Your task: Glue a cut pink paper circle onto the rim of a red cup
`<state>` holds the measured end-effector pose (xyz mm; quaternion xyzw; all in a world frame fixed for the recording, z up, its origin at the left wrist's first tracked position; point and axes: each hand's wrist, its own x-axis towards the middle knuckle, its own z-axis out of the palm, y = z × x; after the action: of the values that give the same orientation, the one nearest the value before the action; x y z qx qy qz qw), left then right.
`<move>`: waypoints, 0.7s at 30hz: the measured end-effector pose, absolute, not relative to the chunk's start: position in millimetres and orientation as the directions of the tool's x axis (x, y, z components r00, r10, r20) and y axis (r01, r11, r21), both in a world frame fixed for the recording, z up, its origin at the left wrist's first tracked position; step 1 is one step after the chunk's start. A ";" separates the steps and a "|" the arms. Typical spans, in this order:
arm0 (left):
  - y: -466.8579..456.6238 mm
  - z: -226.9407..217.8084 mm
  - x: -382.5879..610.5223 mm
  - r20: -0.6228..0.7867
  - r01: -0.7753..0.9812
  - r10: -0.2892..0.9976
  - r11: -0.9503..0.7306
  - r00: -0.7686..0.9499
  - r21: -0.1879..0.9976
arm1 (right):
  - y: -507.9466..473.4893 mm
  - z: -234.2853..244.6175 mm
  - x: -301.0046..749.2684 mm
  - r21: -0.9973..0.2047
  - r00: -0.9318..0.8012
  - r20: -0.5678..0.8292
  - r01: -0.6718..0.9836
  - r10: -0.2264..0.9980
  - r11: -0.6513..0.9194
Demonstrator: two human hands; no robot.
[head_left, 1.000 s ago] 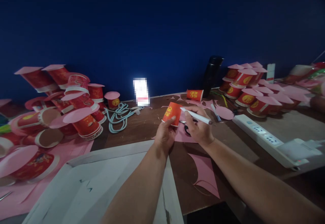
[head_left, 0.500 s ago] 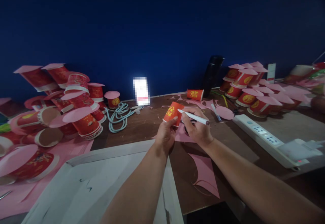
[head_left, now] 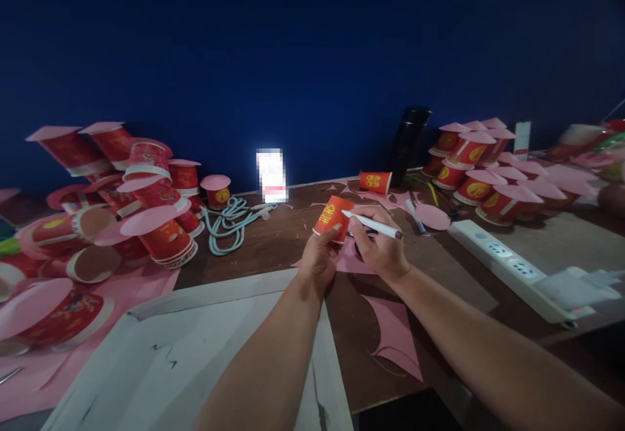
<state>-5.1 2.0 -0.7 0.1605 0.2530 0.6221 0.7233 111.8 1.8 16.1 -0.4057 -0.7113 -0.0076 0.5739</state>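
My left hand (head_left: 319, 258) is closed round a small red paper cup (head_left: 332, 217) with gold print, held tilted above the brown table. My right hand (head_left: 383, 245) grips a white pen (head_left: 374, 224) whose tip rests against the cup's side. Under both hands lies a pink paper sheet (head_left: 354, 258), and a pair of scissors (head_left: 359, 249) shows partly beneath my right hand.
Piles of red cups with pink paper lids sit at the left (head_left: 146, 213) and at the back right (head_left: 481, 180). A white board (head_left: 195, 353) lies near me, a white power strip (head_left: 508, 265) at the right, a coiled cable (head_left: 229, 222), a black bottle (head_left: 407, 144).
The cup and pen have shifted slightly upward and right since a second ago. In the last half second nothing visibly moved.
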 end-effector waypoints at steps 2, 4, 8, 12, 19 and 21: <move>2.4 -0.5 -5.4 -0.176 -0.823 0.981 0.170 0.087 0.543 | 1.9 16.1 112.0 -0.458 -0.009 0.823 0.582 0.568 0.672; 2.9 -0.4 -5.8 -0.182 -0.825 0.980 0.167 0.079 0.540 | 2.1 16.1 112.0 -0.459 -0.011 0.822 0.579 0.570 0.673; 3.3 -0.1 -6.5 -0.198 -0.829 0.977 0.173 0.077 0.532 | 2.7 15.5 111.9 -0.471 -0.008 0.813 0.577 0.582 0.667; 2.7 1.5 -6.4 -0.197 -0.835 0.977 0.171 0.077 0.523 | 3.1 14.9 111.7 -0.485 0.005 0.808 0.574 0.589 0.660; 3.2 2.3 -7.0 -0.206 -0.842 0.976 0.164 0.064 0.513 | 2.9 15.1 111.9 -0.486 0.006 0.807 0.575 0.591 0.659; 3.3 2.3 -7.1 -0.211 -0.841 0.975 0.171 0.070 0.513 | 3.4 14.1 112.2 -0.491 0.011 0.804 0.575 0.594 0.654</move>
<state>-7.1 3.3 2.3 0.1290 0.2592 0.6307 0.7199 112.2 3.4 14.1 -0.4157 -0.7032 0.0083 0.5767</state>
